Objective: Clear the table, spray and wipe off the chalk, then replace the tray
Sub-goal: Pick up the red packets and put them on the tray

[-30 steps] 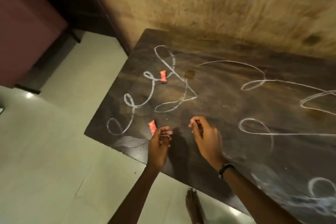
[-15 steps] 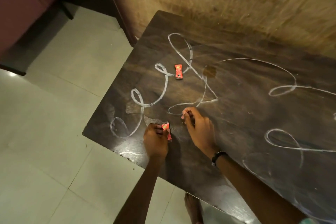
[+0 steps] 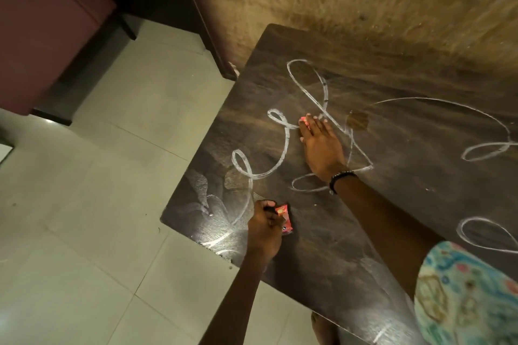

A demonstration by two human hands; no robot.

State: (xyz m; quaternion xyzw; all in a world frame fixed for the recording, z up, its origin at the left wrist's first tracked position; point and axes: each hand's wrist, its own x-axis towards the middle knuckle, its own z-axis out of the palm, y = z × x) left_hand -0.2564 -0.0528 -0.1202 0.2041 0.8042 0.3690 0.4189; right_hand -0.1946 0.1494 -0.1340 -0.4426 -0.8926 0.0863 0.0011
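On the far side of the chalk loops (image 3: pixel 283 145), the right hand (image 3: pixel 321 148) lies flat with fingers straight over a red sweet wrapper (image 3: pixel 304 121), which shows only at the fingertips, so its long axis can't be read. The left hand (image 3: pixel 265 230), at the worktop's (image 3: pixel 420 204) near edge, pinches a second red wrapper (image 3: pixel 285 218), perhaps with something dark besides.
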